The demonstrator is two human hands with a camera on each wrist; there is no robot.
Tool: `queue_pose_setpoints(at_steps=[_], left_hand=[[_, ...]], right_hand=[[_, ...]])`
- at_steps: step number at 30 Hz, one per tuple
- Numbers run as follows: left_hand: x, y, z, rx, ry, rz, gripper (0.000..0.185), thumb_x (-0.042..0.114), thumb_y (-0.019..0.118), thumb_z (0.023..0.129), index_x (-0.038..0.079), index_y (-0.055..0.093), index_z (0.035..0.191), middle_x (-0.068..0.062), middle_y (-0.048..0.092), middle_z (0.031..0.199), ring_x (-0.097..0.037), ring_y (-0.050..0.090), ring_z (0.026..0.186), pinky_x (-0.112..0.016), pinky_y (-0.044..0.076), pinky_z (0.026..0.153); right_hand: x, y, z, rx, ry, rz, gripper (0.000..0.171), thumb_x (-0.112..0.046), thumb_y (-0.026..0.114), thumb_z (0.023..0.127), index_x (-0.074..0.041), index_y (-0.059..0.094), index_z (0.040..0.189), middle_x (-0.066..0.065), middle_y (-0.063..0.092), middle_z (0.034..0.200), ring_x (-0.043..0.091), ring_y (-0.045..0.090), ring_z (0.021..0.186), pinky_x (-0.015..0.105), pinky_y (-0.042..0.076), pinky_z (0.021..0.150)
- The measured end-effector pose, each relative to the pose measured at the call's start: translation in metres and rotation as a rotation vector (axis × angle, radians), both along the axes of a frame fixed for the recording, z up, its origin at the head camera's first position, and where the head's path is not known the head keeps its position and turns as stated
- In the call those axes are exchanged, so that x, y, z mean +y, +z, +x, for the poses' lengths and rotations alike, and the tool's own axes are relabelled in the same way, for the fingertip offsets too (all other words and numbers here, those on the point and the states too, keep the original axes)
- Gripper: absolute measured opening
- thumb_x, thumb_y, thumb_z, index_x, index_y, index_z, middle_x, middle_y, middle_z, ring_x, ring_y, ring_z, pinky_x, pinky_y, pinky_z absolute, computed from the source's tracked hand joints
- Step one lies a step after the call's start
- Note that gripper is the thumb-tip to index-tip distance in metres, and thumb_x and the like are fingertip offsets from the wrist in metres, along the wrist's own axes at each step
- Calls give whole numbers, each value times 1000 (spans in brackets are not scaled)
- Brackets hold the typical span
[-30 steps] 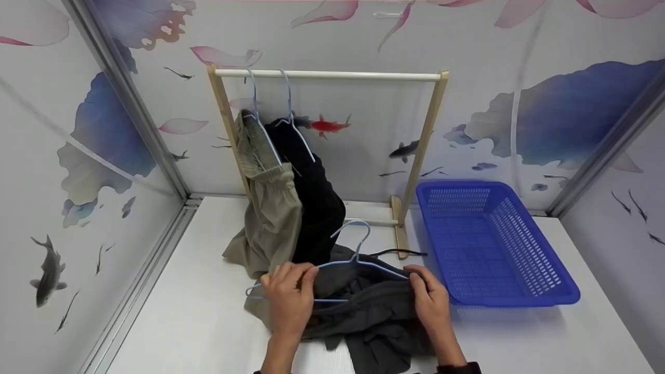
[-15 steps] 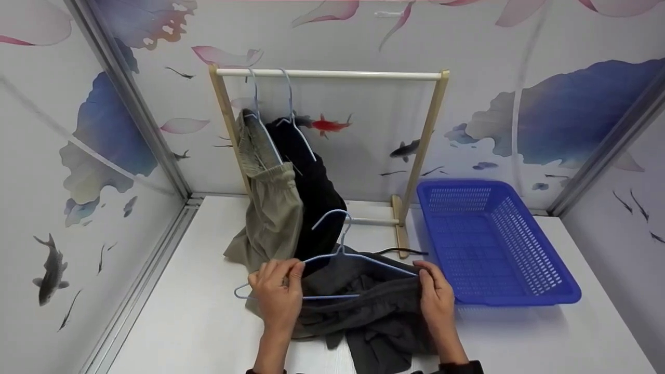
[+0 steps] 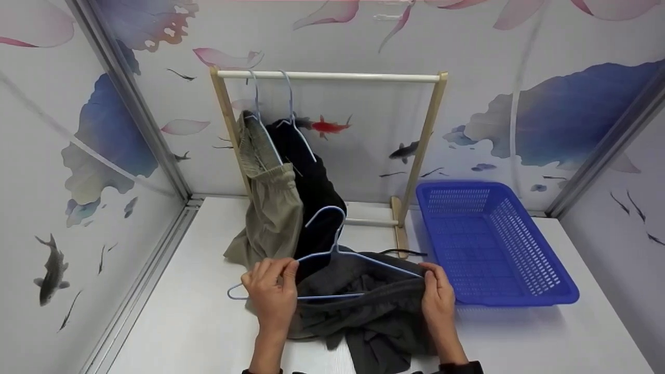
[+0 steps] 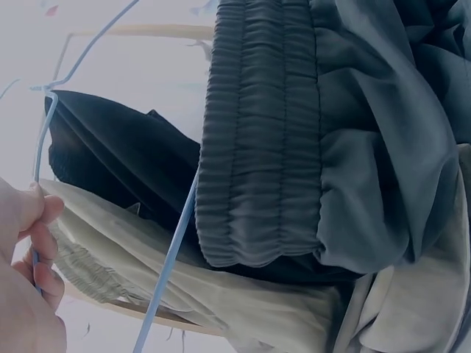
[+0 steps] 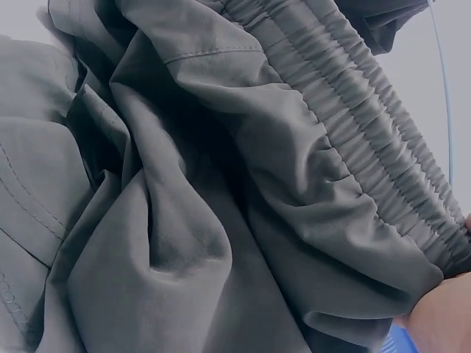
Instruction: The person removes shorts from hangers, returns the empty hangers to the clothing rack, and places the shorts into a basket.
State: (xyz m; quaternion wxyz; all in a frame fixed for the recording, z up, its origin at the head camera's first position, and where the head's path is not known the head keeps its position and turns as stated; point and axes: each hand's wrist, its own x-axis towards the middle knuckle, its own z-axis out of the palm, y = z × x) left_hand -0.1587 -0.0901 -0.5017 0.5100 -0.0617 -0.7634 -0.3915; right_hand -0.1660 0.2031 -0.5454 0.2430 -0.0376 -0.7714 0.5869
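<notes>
A light blue wire hanger (image 3: 332,259) is held just above the white table (image 3: 197,322), its hook pointing up. My left hand (image 3: 273,291) pinches its left shoulder, and my fingers (image 4: 33,235) curl round the wire (image 4: 173,250). My right hand (image 3: 436,291) grips the right end together with the elastic waistband of dark grey trousers (image 3: 374,311). The ribbed waistband (image 4: 257,147) fills the left wrist view, and bunched grey cloth (image 5: 221,184) fills the right wrist view.
A wooden rack (image 3: 332,76) stands at the back of the table with khaki trousers (image 3: 270,208) and black trousers (image 3: 317,197) hung on blue hangers at its left end. A blue plastic basket (image 3: 519,296) sits to the right. Wall panels close in on both sides.
The hanger has shifted left and risen a little, its hook now more upright. My left hand moved left with it, and my right hand moved slightly right along the waistband.
</notes>
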Motion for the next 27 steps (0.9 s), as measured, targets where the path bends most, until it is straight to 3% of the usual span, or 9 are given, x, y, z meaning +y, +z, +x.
queue_pose_setpoints(at_steps=[9,18,27], left_hand=[[-5,8,3,32,-6,-3,6,7,82,82,8,77,80,-3,62,71,-21,51,66,-38,24,73],[-14,13,7,20,-16,2,14,17,80,88,7,78,80,-3,62,71,-21,50,65,-38,25,76],[-22,20,10,33,-29,32,26,30,75,94,8,77,80,-3,60,70,-20,48,67,-38,22,76]], right_hand=[[-1,2,-1,-31,-65,8,28,-2,43,108,7,66,121,23,69,120,4,57,106,14,40,90],[-4,2,-1,-13,-160,54,28,-3,41,109,6,65,121,22,69,121,22,60,114,16,40,92],[-4,3,0,-22,-173,36,30,-5,39,110,7,63,124,25,67,125,33,58,120,19,40,94]])
